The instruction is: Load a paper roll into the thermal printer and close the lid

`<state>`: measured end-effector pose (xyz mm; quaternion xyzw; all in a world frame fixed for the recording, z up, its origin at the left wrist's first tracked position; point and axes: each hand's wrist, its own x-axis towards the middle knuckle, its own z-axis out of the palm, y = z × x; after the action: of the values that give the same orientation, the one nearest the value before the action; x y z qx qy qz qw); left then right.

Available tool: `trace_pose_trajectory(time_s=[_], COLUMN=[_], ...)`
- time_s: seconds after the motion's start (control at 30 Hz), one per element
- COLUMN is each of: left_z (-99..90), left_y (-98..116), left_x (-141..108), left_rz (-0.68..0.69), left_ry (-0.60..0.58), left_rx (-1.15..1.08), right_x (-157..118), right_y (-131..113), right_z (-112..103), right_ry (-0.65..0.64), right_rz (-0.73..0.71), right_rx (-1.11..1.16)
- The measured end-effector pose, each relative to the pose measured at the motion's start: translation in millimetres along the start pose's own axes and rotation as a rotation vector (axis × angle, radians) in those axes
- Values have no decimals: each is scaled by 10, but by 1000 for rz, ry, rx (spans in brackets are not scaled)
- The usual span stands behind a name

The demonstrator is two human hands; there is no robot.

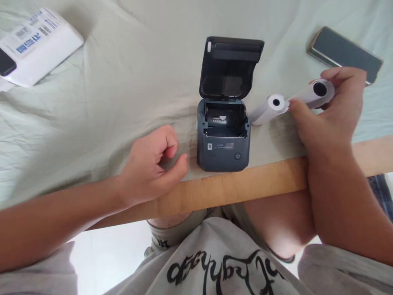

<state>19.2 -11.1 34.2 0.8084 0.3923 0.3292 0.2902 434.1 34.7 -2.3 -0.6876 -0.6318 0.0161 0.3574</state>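
right hand (339, 106) grips a paper roll (310, 92), another roll (270, 110) near its thumb; left fingers (167, 141), curled and empty, sit beside the open printer (223, 151).

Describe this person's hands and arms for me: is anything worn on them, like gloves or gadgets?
Both the left hand and the right hand are bare: no gloves, and no rings, watches, straps or cables can be seen. The forearms are uncovered too, below the loose, short grey sleeves of a T-shirt with black script-like lettering across its front.
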Motion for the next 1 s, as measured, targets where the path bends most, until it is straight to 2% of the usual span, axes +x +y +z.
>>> trace_pose_trajectory(time_s=[0.13,0.27,0.4,0.47,0.53,0.67,0.83,1.0], left_z=[-107,-172,-202,-219,-246,-336,-470,-525], left_y=[42,-3,-44,-66,-114,-306,-581,-737], left_x=[10,47,120,161,204,265,182,54], left_rz=[-59,-107,-184,-229,-266,-307,-294,-240], left_ry=[-127,-242,-320,-367,-435,-569,-647,-695], left_rx=[-159,-373,-588,-651,-682,-680,-645,-654], right_x=[0,70,148,160,154,103,31,35], right_y=[73,80,-92,-207,-301,-388,-374,-169], right_z=[-21,-86,-86,-46,-7,3,-75,-295], right_ry=[201,357,566,688,749,730,619,442], right_rz=[-117,-165,-202,-189,-161,-119,-18,233], right_rx=[24,81,140,259,376,500,708,919])
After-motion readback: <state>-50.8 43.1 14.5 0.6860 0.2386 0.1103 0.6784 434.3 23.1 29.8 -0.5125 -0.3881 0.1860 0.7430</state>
